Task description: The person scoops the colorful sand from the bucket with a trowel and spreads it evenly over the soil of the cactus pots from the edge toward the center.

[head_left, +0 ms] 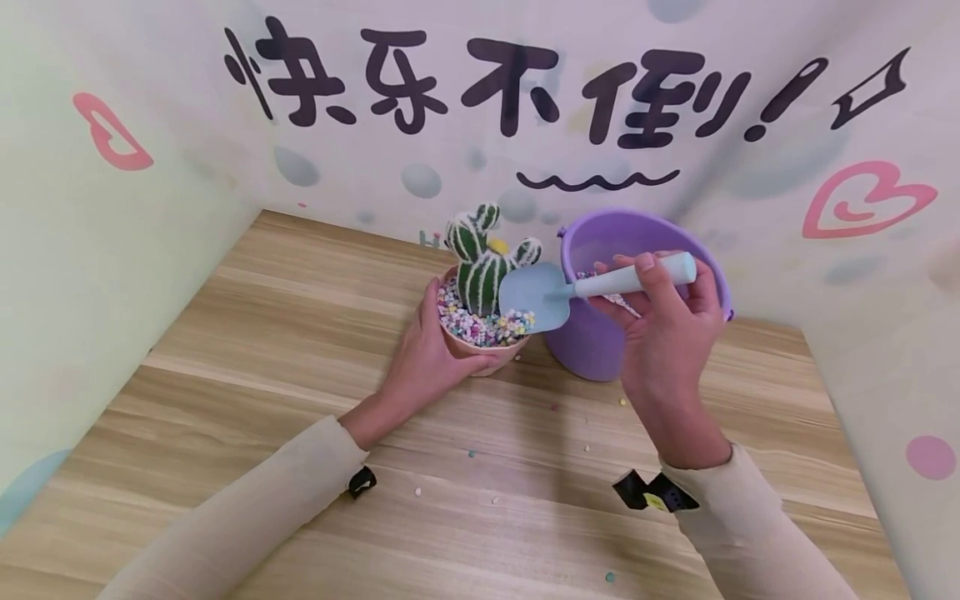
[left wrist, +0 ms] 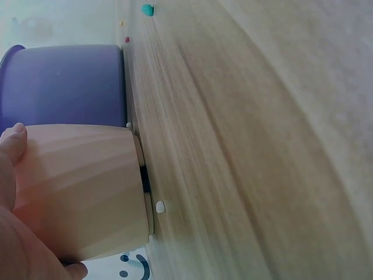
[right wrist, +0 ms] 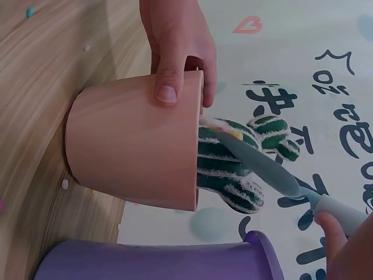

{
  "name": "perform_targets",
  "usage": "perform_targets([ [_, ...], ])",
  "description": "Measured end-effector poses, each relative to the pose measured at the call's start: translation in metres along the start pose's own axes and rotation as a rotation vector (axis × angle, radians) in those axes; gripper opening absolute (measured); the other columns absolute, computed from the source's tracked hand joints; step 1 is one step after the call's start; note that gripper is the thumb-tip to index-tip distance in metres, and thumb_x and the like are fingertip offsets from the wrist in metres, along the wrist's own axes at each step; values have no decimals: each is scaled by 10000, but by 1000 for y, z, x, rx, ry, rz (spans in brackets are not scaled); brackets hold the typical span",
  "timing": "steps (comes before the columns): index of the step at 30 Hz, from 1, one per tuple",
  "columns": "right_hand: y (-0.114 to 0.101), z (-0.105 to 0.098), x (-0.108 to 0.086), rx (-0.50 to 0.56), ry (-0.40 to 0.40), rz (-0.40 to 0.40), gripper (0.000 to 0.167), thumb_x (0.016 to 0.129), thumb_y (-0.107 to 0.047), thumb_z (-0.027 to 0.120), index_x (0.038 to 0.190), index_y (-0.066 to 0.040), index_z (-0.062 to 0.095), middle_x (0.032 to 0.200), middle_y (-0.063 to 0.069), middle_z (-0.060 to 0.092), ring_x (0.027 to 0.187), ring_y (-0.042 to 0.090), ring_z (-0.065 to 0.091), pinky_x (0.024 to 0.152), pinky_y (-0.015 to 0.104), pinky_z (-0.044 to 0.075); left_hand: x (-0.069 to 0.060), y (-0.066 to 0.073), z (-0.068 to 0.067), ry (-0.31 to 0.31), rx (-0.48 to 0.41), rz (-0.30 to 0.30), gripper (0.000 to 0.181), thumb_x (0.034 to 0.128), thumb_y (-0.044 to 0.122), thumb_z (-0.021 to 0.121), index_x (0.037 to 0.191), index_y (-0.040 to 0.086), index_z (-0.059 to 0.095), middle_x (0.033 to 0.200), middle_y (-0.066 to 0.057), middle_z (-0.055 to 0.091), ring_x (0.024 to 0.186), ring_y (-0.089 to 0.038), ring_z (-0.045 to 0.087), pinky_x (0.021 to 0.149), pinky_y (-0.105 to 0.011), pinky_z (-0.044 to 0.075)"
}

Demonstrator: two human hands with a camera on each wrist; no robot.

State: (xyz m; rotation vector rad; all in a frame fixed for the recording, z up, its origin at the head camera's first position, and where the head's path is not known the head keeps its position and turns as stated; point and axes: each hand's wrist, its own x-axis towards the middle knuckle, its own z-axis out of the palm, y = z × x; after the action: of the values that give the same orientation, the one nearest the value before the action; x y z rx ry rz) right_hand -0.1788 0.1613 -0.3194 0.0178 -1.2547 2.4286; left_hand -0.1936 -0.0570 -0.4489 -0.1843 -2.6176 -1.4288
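A pale peach flowerpot (right wrist: 134,140) stands on the wooden table with a green, white-striped cactus (head_left: 480,283) in it. Multicoloured pebbles (head_left: 480,331) surround the cactus's base. My left hand (head_left: 427,358) grips the pot at its left side, thumb against the outer wall near the rim. In my right hand (head_left: 667,342) is a light blue trowel (head_left: 543,300), held by its pale handle. Its blade tilts over the pot's right rim beside the cactus, with some pebbles at its tip. The right wrist view shows the blade edge-on, in front of the cactus.
Right of the pot, close by, stands a purple bucket (head_left: 585,346) with pebbles visible inside, partly hidden behind my right hand. Several loose pebbles lie scattered on the wooden table (head_left: 247,333), among them a teal pebble (left wrist: 148,10). Printed cloth walls (head_left: 450,167) border the back and sides.
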Motion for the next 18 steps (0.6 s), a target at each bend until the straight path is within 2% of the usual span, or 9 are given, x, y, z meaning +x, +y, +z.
perform_targets([
  [5, 1, 0, -2, 41, -57, -13, 270, 835, -3, 734, 1016, 39, 538, 913, 255, 691, 846, 410, 704, 670, 502, 584, -2, 0, -1, -12, -2, -17, 1295, 634, 514, 876, 1564, 201, 32, 1546, -155, 278, 1396, -322, 326, 1106, -508, 346],
  [13, 3, -5, -2, 153, -254, -58, 172, 874, 113, 595, 1025, 65, 528, 922, 288, 692, 886, 438, 688, 733, 517, 579, -2, -1, -2, -13, -15, -10, 1296, 627, 522, 877, 1563, 219, 33, 1544, -138, 281, 1393, -309, 329, 1108, -503, 345],
  [16, 0, -6, 0, 186, -251, -60, 178, 868, 119, 599, 1019, 74, 516, 915, 302, 684, 874, 449, 686, 717, 525, 575, 0, -3, -4, -32, -13, -3, 1305, 613, 538, 878, 1564, 225, 42, 1553, -128, 277, 1398, -324, 326, 1102, -524, 344],
  [18, -4, -6, 3, 155, -214, -82, 170, 876, 91, 614, 1016, 55, 525, 902, 285, 690, 865, 440, 690, 697, 521, 576, 3, -4, -7, -64, -22, 5, 1319, 607, 543, 878, 1567, 224, 32, 1569, -125, 256, 1408, -330, 313, 1107, -529, 332],
])
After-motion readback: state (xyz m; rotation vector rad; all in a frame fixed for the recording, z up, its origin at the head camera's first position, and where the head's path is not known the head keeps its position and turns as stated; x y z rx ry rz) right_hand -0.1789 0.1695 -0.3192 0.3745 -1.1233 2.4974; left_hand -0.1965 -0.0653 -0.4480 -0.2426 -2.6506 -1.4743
